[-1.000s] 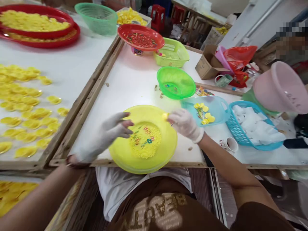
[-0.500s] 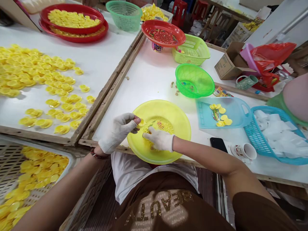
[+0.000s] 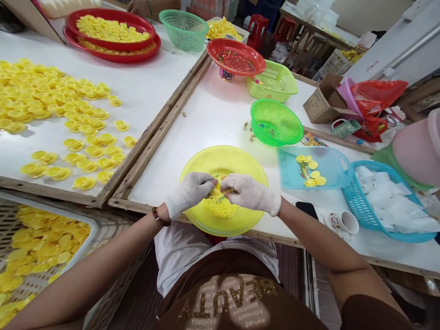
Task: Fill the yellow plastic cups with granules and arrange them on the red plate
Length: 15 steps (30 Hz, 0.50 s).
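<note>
My left hand (image 3: 192, 190), in a white glove with bare fingertips, pinches a small round yellow plastic piece (image 3: 216, 190) over a wide yellow basin (image 3: 256, 211). Closed and facing it, my right hand (image 3: 252, 191), gloved the same way, has its fingertips close to the piece; what they hold is too small to make out. Below both hands, a heap of tiny yellow bits (image 3: 222, 209) lies in the basin. Part of the heap and of the piece is hidden by the fingers.
Paired yellow discs (image 3: 84, 183) lie on the left table, beyond a raised wooden edge (image 3: 158, 123). A green bowl (image 3: 275, 119), a blue tray (image 3: 330, 176), a phone (image 3: 307, 210), a mug (image 3: 340, 223) and a blue basket (image 3: 367, 201) stand to the right. A crate (image 3: 79, 229) stands lower left.
My right hand has risen from the yellow bits and come up to my left hand. My left hand has moved right, over the basin, with the yellow piece. The view has shifted slightly.
</note>
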Available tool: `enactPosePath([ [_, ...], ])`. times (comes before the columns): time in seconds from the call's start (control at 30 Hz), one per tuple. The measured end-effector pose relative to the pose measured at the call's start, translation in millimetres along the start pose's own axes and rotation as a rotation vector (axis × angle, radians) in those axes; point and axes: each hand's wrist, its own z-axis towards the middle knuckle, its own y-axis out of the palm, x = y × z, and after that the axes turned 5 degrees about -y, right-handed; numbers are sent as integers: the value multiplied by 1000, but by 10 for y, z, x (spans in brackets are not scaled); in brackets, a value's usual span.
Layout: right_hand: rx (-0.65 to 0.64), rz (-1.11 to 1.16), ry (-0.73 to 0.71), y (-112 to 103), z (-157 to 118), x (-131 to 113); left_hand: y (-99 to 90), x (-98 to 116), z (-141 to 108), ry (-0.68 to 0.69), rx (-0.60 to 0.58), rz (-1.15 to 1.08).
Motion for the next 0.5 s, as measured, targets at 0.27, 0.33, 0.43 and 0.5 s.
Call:
enactPosePath([
  [0.27,166,-68,-6,-153,-108,-82,115,-5,40,-35,-79,-213],
  [0.33,76,-125,98,-89,-145,-21,68,-3,24,-10,-33,-208],
  [0.43,-228,-220,240,199,-139,61,21,12,7,-6,-8,-241],
  [0.5,-343,-226,253,431,-108,89,14,26,3,-20,-14,-282],
])
